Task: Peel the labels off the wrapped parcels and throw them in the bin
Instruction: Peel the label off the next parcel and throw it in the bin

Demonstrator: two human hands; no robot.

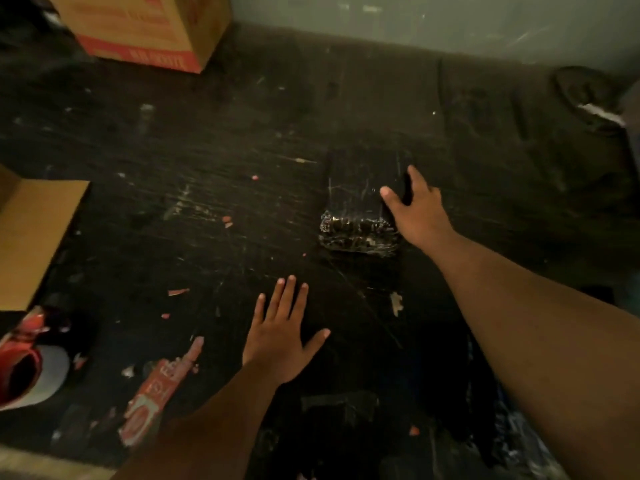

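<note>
A black parcel (356, 199) wrapped in shiny plastic lies on the dark floor, its crinkled near end facing me. My right hand (417, 211) reaches over its right edge, thumb on top and fingers down the far right side, gripping it. My left hand (282, 336) hovers or rests flat over the floor nearer to me, fingers straight and spread, holding nothing. A torn red and white label strip (157, 393) lies on the floor at the lower left, with small red scraps (178, 291) scattered around.
A cardboard box with red print (145, 29) stands at the back left. Another cardboard box flap (31, 237) juts in from the left. A red and white container (24, 372) sits at the lower left. Dark wrapped bundles (339, 407) lie near me. A grey wall (433, 22) runs along the back.
</note>
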